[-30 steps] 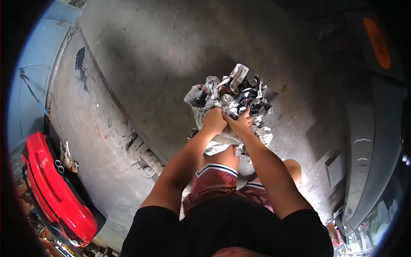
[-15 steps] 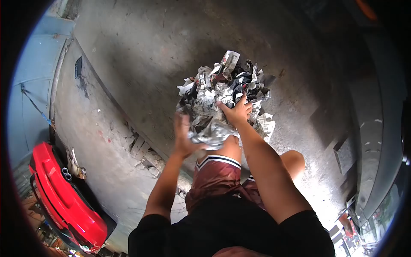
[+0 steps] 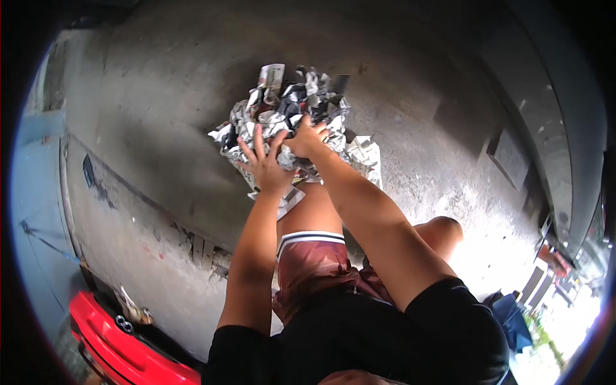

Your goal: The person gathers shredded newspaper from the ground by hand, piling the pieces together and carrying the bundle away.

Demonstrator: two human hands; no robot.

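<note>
A heap of crumpled newspaper (image 3: 247, 115) lies in front of my knees, its sheets white, grey and dark, with some printed parts. On the near left side of the heap, my left hand (image 3: 269, 170) rests with fingers spread. Close beside it, my right hand (image 3: 308, 140) presses down on the paper, thumb and fingers apart. Neither hand is wrapped around a sheet. A flatter printed piece (image 3: 273, 78) sticks up at the far edge. Another loose newspaper sheet (image 3: 364, 156) sits at the right side. Whatever lies beneath the heap is hidden.
Grey concrete floor (image 3: 410, 115) surrounds the heap. My bare leg (image 3: 314, 208) is right behind it. A low wall (image 3: 147, 234) runs along the left, with a red car-like body (image 3: 122, 343) at the lower left. A large grey curved panel (image 3: 545, 96) stands at the right.
My left hand has moved up and right from the near-left edge onto the heap, near my right hand. The crumpled sheet beside it has been pressed in. The camera view has turned.
</note>
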